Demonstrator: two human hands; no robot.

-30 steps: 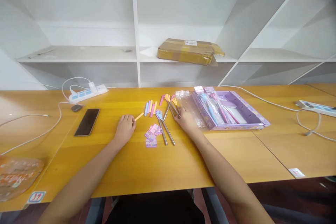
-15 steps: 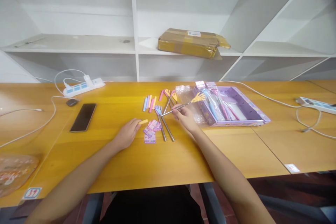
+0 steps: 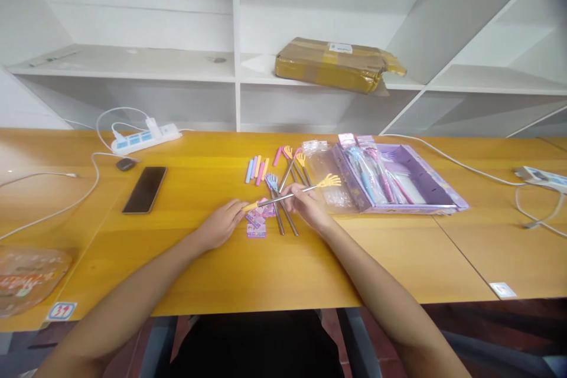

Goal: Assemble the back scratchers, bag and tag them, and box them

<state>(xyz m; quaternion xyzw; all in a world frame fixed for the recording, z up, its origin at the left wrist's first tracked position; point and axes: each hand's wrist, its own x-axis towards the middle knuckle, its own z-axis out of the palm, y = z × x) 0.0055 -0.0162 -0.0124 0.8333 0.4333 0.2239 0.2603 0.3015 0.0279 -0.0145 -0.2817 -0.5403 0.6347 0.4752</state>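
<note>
My left hand [image 3: 222, 223] grips a yellow handle sleeve [image 3: 251, 207], whose far end meets the metal rod of a yellow hand-shaped scratcher [image 3: 328, 181]. The fingers of my right hand [image 3: 305, 205] are closed on that rod. Beneath lie small purple-pink cards [image 3: 256, 230] and a blue-headed scratcher [image 3: 271, 182] among crossed metal rods. Behind them are more scratchers with yellow heads [image 3: 301, 159]. Several coloured sleeves [image 3: 258, 169] sit in a loose group, with a pink one [image 3: 277, 156] beside them.
A purple box [image 3: 420, 209] holds bagged scratchers, with clear bags [image 3: 328, 180] at its left. A phone [image 3: 144, 190], a power strip [image 3: 146, 138] and cables lie to the left. Another power strip [image 3: 543, 178] is far right. A taped carton [image 3: 332, 64] rests on the shelf.
The yellow sleeve and the scratcher's rod, apart before, now meet end to end. My right hand has moved left and slightly down with the scratcher. The camera view has shifted a little.
</note>
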